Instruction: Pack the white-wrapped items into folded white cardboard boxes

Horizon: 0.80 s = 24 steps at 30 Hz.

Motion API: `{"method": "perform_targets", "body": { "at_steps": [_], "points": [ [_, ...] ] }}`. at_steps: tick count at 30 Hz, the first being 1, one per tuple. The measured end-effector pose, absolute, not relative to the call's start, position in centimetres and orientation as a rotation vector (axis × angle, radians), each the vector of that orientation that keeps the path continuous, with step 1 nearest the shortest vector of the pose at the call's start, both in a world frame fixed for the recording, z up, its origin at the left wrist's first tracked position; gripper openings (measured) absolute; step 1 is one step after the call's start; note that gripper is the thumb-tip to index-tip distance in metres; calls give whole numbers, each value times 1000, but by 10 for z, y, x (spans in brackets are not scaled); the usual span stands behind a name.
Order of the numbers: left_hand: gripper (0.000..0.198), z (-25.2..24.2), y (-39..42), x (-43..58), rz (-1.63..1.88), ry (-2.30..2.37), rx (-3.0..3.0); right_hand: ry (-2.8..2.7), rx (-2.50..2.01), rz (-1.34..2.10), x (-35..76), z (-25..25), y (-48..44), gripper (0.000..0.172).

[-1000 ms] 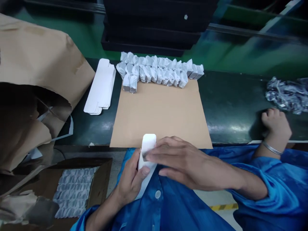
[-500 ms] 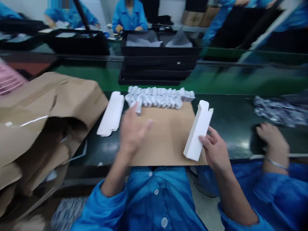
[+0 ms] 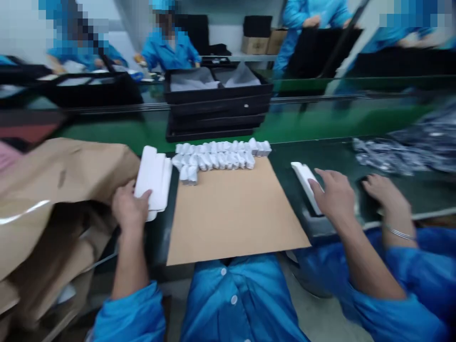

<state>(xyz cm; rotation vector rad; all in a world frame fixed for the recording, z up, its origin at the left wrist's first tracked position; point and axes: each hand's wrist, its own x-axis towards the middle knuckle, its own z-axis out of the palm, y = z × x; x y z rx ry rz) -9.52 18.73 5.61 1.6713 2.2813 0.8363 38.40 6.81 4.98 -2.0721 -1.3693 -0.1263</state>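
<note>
My left hand (image 3: pixel 130 206) pinches the top flat white carton (image 3: pixel 145 173) between thumb and fingers, on a small stack of folded white cartons (image 3: pixel 162 190) at the left of the cardboard sheet (image 3: pixel 235 213). My right hand (image 3: pixel 333 194) has its fingers apart beside a long white box (image 3: pixel 307 187), which lies on the table right of the sheet. The thumb is close to the box; I cannot tell if it touches. Small white wrapped pieces (image 3: pixel 213 159) stand in rows on the sheet's far edge, with two more (image 3: pixel 188 175) in front at the left.
A large brown paper bag (image 3: pixel 81 166) gapes at the left. Black trays (image 3: pixel 217 104) are stacked beyond the sheet. At the right are another person's hand (image 3: pixel 386 194) and a heap of silvery packets (image 3: pixel 392 154). Several people in blue work across the line.
My left hand has moved left from the wrapped pieces to the flat cartons. The white box has gone from my right hand's hold onto the table at the right.
</note>
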Motion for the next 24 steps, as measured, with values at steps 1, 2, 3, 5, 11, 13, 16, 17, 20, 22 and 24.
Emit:
{"method": "perform_targets", "body": {
  "at_steps": [1, 2, 3, 5, 11, 13, 16, 17, 20, 22, 24],
  "points": [
    [33, 59, 184, -95, 915, 2290, 1645, -1453, -1952, -172, 362, 51, 67, 41],
    [32, 62, 178, -91, 990, 2273, 1625, -1533, -1821, -124, 336, 53, 64, 40],
    [33, 65, 170, -84, 1057, 2235, 1606, -1584, -1685, 10, 308, 55, 59, 37],
    [39, 67, 143, -59, 1139, 2085, 1602, -1621, -1471, 528, 248, 62, 52, 43],
    [40, 51, 48, 8, 952, 1333, 1462, -1371, -1115, 1119, 170, 85, 69, 51],
    [48, 54, 44, -5, 1101, 1258, 1379, -1512, -1152, 1128, 186, 91, 70, 38],
    [54, 73, 62, -38, 1166, 1259, 1448, -1822, -1148, 1055, 215, 93, 68, 33],
    [48, 80, 70, -45, 1051, 1306, 1535, -1930, -1133, 990, 221, 93, 66, 34],
    [36, 94, 86, -49, 758, 1427, 1728, -2246, -1132, 667, 224, 92, 54, 43],
    [38, 91, 89, -42, 727, 1456, 1772, -2421, -1218, 404, 218, 93, 43, 63],
    [37, 79, 90, -38, 730, 1434, 1783, -2551, -1279, 189, 213, 92, 36, 77]
  ]
}}
